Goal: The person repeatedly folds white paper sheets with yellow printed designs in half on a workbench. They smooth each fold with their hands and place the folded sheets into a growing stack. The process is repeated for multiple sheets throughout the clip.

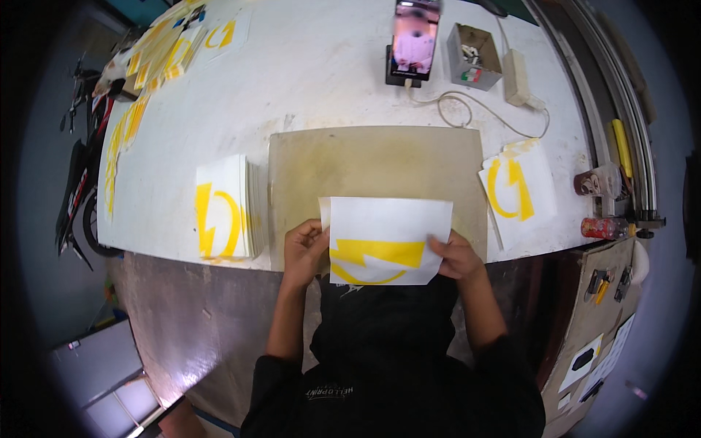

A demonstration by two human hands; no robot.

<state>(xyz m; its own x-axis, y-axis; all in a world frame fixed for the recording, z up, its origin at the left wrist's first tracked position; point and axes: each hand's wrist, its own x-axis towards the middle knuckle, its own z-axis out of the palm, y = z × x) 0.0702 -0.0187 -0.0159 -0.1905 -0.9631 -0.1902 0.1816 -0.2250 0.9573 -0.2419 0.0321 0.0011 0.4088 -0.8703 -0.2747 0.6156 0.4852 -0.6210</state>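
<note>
A white paper piece (391,219) with a yellow print is held up in front of me, over the near edge of the table. A narrow cream strip shows along its left side. My left hand (305,252) is closed on that left edge, with the fingers partly behind the paper. My right hand (457,255) pinches the right edge, thumb on the front. Beneath lies a tan work board (365,157). To its left stands a thick stack of matching printed papers (221,212). Right of the board is a smaller, looser pile of them (522,193).
Farther back on the white table (314,66) are a phone (415,40) on a stand, a looping cable (442,109), a small open box (475,62) and a power strip (517,77). Printed sheets (179,55) spread along the far left. A red can (602,228) sits at the right edge.
</note>
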